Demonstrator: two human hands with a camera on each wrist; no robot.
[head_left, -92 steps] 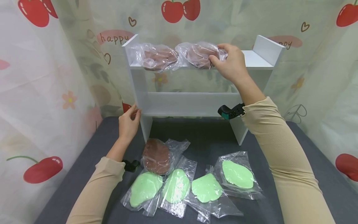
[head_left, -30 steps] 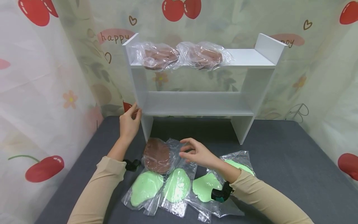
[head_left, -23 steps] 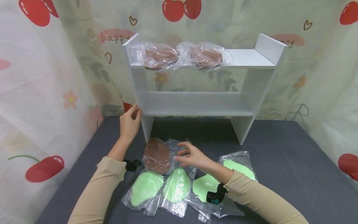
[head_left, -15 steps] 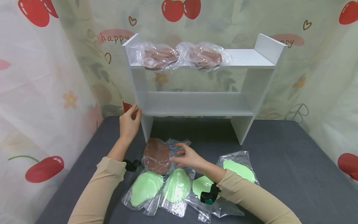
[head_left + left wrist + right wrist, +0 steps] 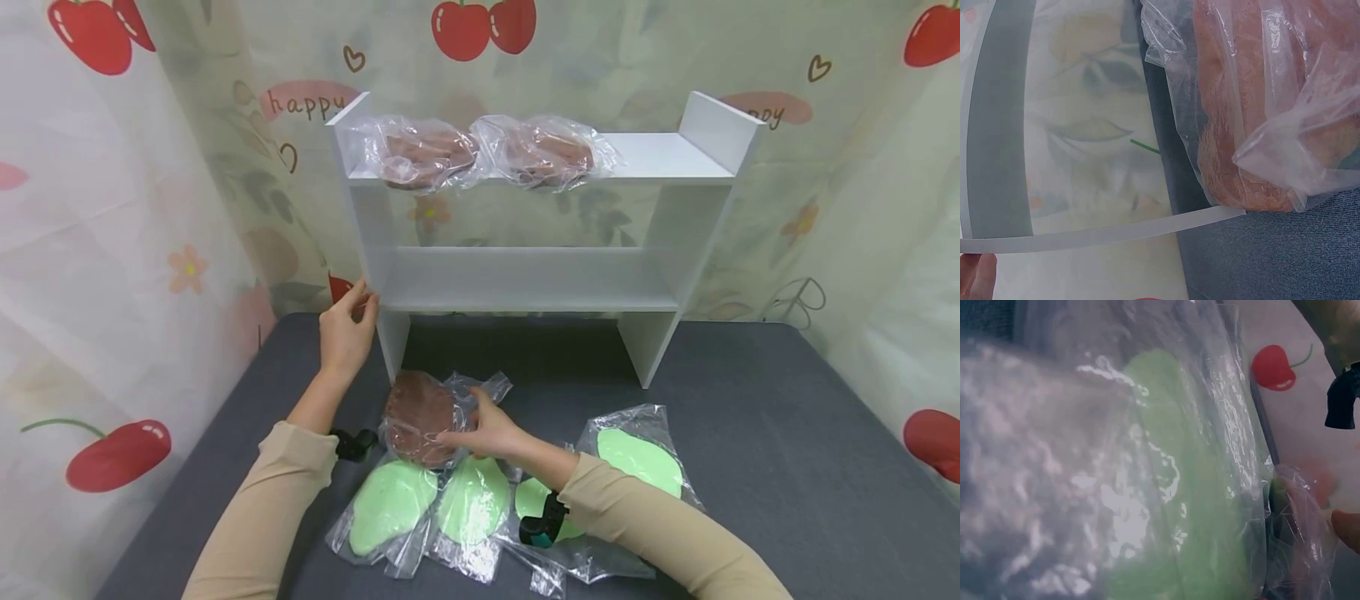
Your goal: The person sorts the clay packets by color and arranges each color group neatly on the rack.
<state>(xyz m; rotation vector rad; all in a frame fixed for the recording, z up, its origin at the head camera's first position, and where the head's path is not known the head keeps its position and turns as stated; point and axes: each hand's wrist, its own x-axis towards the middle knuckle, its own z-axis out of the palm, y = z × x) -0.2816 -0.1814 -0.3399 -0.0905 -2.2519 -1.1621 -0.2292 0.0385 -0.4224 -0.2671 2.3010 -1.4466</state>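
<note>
The left hand (image 5: 347, 335) holds the left side panel of a white two-tier shelf (image 5: 525, 279), fingertips at the panel's edge. In the left wrist view its fingertips (image 5: 982, 275) meet that white edge. A brown oval slab (image 5: 420, 412) in a clear plastic bag lies just before the shelf's left leg. The right hand (image 5: 487, 429) grips the right side of this bag, thumb over the plastic near the slab; its other fingers are partly hidden. In the right wrist view one digit (image 5: 1346, 528) is beside crumpled plastic (image 5: 1310, 544).
Two bagged brown pieces (image 5: 431, 158) sit side by side on the shelf's left and middle top. Several bagged green flat pieces (image 5: 393, 508) lie along the table's (image 5: 750, 442) front, partly under the right forearm. A patterned curtain (image 5: 210, 167) surrounds the table.
The right hand has left the bagged piece on the top shelf, come down to the table and moved left onto the bagged brown slab. The left hand stays at the panel.
</note>
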